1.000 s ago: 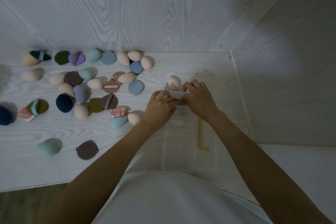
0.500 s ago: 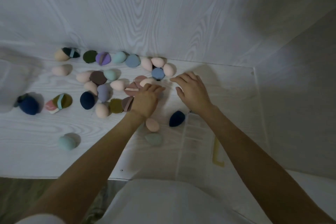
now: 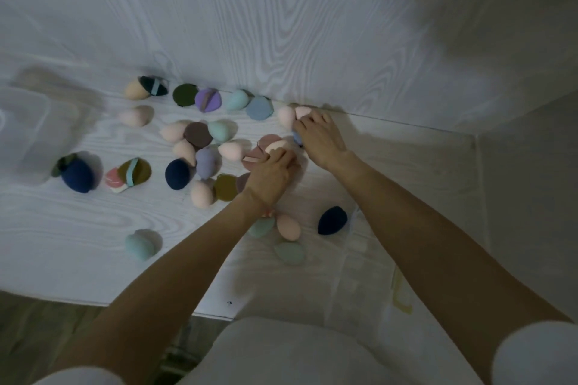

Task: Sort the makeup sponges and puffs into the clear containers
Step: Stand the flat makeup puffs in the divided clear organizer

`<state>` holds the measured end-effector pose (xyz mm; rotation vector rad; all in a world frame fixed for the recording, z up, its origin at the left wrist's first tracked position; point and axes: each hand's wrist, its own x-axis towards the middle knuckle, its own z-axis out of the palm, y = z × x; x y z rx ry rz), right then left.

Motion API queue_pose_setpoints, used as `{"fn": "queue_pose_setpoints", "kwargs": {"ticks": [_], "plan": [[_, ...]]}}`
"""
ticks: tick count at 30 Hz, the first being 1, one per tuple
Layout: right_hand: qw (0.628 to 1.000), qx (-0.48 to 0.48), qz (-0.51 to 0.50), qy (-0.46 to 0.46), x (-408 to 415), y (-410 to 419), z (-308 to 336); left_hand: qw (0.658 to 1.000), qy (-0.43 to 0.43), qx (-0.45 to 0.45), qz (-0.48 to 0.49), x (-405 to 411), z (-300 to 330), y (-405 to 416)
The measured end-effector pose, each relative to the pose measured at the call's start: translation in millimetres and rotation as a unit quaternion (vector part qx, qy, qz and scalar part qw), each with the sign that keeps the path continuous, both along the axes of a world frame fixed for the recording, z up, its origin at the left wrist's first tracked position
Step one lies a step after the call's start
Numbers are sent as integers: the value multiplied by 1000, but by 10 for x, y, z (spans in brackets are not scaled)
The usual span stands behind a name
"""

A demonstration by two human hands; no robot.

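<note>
Many makeup sponges and flat puffs in pink, teal, navy, purple, olive and brown lie scattered on the white table [image 3: 62,228]. My left hand [image 3: 272,172] sits at the right end of the pile, its fingers curled over a pink sponge [image 3: 276,144] that lies on a brown puff [image 3: 255,155]. My right hand [image 3: 319,137] is just behind it near the wall, fingers curled round a blue puff [image 3: 297,138], beside two pink sponges [image 3: 286,116]. A clear container [image 3: 25,131] stands at the far left. A second clear container [image 3: 369,262] lies under my right forearm.
A navy sponge [image 3: 332,219], a pink sponge [image 3: 288,227] and two teal sponges [image 3: 289,252] lie near the second container. A lone teal sponge [image 3: 139,244] lies toward the front edge. A yellow piece [image 3: 401,295] shows at the container's right. The wall runs close behind the pile.
Both hands left the clear container at the right and reached left and back into the pile. A navy sponge and other sponges now lie beside that container.
</note>
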<state>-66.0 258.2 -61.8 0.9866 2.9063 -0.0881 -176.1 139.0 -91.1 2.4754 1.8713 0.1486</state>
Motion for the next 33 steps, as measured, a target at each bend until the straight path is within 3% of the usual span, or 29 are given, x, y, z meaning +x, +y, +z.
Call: {"fn": "queue_pose_setpoints", "kwargs": {"ticks": [5, 9, 12, 16, 18, 20, 22, 25, 33], "plan": [[998, -31, -41, 44, 174, -74, 64, 999, 41, -4, -17, -40, 43, -13], [961, -77, -145, 224, 493, -348, 242, 1000, 14, 14, 0, -64, 127, -8], [896, -126, -241, 351, 852, -648, 452, 992, -119, 6, 44, -25, 282, -77], [805, -150, -369, 440, 1459, -1123, 639, 914, -372, -24, 160, 235, 530, -246], [779, -168, -416, 438, 1689, -1270, 584, 881, -448, -19, 153, 471, 637, -323], [751, -176, -457, 443, 1909, -1402, 530, 875, -474, -29, 95, 796, 691, -385], [724, -176, -489, 454, 2060, -1519, 501, 899, -435, -32, 35, 1107, 705, -414], [697, -175, -505, 477, 2150, -1655, 532, 950, -310, -4, -27, 1439, 657, -445], [721, -150, -468, 488, 2169, -1724, 545, 992, -108, -4, -64, 1548, 375, -432]]}}
